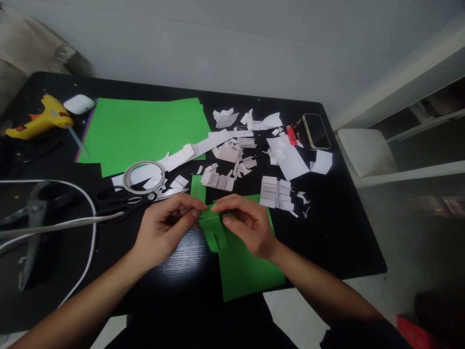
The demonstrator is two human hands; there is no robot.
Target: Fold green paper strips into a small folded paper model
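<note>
Between my two hands is a small folded piece of green paper (210, 228). My left hand (163, 225) pinches its left edge between thumb and fingers. On the other side my right hand (249, 223) pinches its upper right part. Below my right hand a larger green sheet (247, 271) lies flat near the table's front edge. A narrow green strip (198, 187) lies just beyond my fingertips. Black-handled scissors (152, 196) rest beyond my left hand, blades pointing right.
A roll of tape (144, 176), white paper scraps (228, 150) and large green sheets (145, 126) cover the back of the black table. A yellow glue gun (47, 118) lies at left, near a white cable (92, 242). A phone (316, 131) sits back right.
</note>
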